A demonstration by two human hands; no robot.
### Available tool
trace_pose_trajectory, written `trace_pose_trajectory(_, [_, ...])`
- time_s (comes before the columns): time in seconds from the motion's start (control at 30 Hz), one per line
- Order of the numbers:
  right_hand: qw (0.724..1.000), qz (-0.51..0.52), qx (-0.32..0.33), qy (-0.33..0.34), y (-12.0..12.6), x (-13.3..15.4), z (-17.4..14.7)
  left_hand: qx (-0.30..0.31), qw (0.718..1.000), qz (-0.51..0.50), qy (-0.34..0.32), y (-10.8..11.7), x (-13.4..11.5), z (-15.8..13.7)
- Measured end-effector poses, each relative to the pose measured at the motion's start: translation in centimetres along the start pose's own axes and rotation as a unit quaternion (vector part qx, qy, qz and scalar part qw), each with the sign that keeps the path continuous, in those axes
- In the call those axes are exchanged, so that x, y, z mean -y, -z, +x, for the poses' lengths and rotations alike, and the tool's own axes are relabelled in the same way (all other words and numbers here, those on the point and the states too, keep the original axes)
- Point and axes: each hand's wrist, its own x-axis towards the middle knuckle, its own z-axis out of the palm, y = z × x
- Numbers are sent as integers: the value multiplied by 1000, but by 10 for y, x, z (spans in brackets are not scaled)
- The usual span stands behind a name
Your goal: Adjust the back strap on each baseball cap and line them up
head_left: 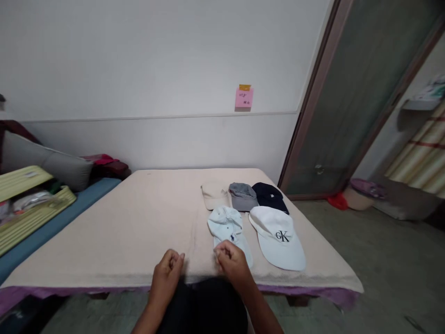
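Observation:
Near the front edge of the cloth-covered table, my left hand [168, 272] is loosely curled, with nothing visible in it. My right hand [233, 263] is also curled, over the left side of the brim of a light blue baseball cap [225, 224]; I cannot tell whether it touches it. To the right lies a white cap [278, 239] with black "CK" lettering, its brim pointing toward me. Behind them, side by side, are a beige cap [214, 195], a grey cap [242, 196] and a dark navy cap [270, 196].
The caps lie on a pale cloth [132, 232] with purple fabric below its front edge. At the left are a grey cushion [48, 160] and a yellow slatted container [38, 211]. A pink note [244, 98] hangs on the wall. A bin [363, 194] stands at the right.

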Motion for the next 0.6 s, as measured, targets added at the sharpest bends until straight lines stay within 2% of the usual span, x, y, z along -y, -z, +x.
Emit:
trace_pose_trajectory(0.13, [999, 4, -7, -54, 21, -50, -21, 20, 998, 35, 39, -14, 37, -14])
trace_pose_trajectory(0.23, [996, 10, -22, -91, 36, -81, -33, 7, 998, 47, 38, -19, 45, -19])
trace_pose_trajectory(0.33, [990, 40, -66, -119, 49, -108, -39, 7, 997, 71, 17, -28, 45, -18])
trace_pose_trajectory(0.5, [956, 128, -179, -196, 64, -126, -38, 53, 993, 103, -19, -48, 40, -17])
trace_pose_trajectory(0.6, [926, 223, -191, -236, 68, -121, -35, 66, 992, 106, -26, -62, 33, -18])
